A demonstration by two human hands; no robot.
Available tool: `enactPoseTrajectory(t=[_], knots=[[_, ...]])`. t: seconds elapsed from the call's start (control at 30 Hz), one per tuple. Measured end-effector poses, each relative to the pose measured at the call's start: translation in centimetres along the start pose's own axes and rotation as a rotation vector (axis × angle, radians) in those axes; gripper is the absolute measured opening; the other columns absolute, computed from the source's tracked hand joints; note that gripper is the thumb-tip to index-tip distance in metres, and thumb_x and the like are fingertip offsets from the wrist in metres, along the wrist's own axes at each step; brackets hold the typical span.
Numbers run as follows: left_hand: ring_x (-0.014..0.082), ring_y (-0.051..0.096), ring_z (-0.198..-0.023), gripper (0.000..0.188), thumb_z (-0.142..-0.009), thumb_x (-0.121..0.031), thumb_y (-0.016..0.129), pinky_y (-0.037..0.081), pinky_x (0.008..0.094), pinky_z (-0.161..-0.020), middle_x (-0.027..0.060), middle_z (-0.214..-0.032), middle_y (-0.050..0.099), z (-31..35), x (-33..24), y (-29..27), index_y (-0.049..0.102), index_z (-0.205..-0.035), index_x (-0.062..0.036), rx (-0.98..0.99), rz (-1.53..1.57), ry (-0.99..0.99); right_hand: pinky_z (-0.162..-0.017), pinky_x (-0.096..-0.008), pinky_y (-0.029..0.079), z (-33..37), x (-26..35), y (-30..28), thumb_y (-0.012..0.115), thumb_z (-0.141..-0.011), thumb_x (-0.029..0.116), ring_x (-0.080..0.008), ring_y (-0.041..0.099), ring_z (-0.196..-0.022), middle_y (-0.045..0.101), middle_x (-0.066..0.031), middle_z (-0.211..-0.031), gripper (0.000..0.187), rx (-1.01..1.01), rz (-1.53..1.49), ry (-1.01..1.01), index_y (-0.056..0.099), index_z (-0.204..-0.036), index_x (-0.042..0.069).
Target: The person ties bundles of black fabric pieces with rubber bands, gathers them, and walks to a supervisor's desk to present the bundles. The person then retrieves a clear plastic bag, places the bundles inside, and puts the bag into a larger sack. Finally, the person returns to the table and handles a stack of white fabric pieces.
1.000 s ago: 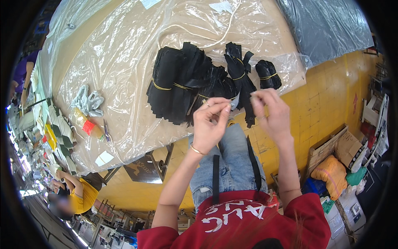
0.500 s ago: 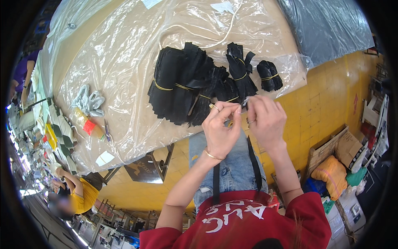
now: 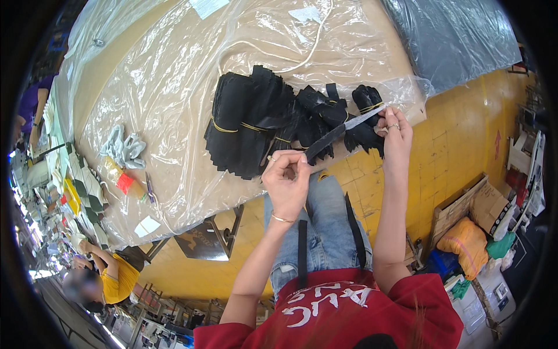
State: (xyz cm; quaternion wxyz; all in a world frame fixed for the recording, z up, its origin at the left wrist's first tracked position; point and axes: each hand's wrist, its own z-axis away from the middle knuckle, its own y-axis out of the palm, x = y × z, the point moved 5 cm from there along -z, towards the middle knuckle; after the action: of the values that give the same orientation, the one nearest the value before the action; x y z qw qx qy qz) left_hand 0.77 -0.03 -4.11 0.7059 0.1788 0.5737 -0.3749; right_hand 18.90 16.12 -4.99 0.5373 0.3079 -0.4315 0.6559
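While the left hand [image 3: 288, 180] pinched one end of a narrow strip [image 3: 328, 141] between thumb and fingertips, the right hand [image 3: 396, 132] gripped the other end, fingers closed, so the strip, dark for part of its length and pale for the rest, slanted across the front of the black pieces. It was in no bundle and not laid down; the large bundle [image 3: 229, 107] and the small bundle [image 3: 364, 95] already had yellow bands around them. How many loose pieces were left could not be told. Beneath spread the plastic-covered desk [image 3: 180, 139]. As for writing, the red shirt [image 3: 372, 326] bore large white lettering, while a cardboard box [image 3: 487, 200] carried dark print, too small to read.
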Motion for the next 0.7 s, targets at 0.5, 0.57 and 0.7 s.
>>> enactPoseTrajectory(t=[0.5, 0.57, 0.7], knots=[[0.027, 0.065, -0.081, 0.047, -0.071, -0.014, 0.073, 0.052, 0.0399, -0.064, 0.0085, -0.118, 0.049, -4.0, -4.1, 7.3, 0.059, -0.116, -0.0167, 0.23, -0.666, 0.329, -0.063, -0.0203, 0.04, 4.7, 2.7, 3.8, 0.042, -0.102, 0.017, -0.0048, 0.044, -0.069, 0.053, -0.0005, -0.08, 0.018, 0.466, -0.065, -0.21, 0.05, -0.106, 0.002], [0.0251, 0.065, -0.081, 0.046, -0.07, -0.014, 0.074, 0.052, 0.039, -0.064, 0.0071, -0.117, 0.05, -4.3, -3.3, 7.6, 0.061, -0.114, -0.018, 0.231, -0.772, 0.299, -0.062, -0.0195, 0.038, 4.4, 2.3, 3.1, 0.043, -0.102, 0.017, -0.0041, 0.042, -0.069, 0.05, 0.0005, -0.077, 0.018, 0.424, -0.045, -0.173, 0.051, -0.105, 0.002], [0.0222, 0.065, -0.085, 0.051, -0.066, -0.009, 0.075, 0.052, 0.0372, -0.064, 0.0053, -0.115, 0.05, -4.2, -2.8, 7.6, 0.061, -0.114, -0.02, 0.197, -0.818, 0.375, -0.06, -0.0181, 0.034, 4.7, 2.7, 1.0, 0.044, -0.102, 0.017, -0.0034, 0.04, -0.068, 0.048, 0.0017, -0.076, 0.017, 0.321, -0.108, -0.143, 0.052, -0.104, 0.003]])
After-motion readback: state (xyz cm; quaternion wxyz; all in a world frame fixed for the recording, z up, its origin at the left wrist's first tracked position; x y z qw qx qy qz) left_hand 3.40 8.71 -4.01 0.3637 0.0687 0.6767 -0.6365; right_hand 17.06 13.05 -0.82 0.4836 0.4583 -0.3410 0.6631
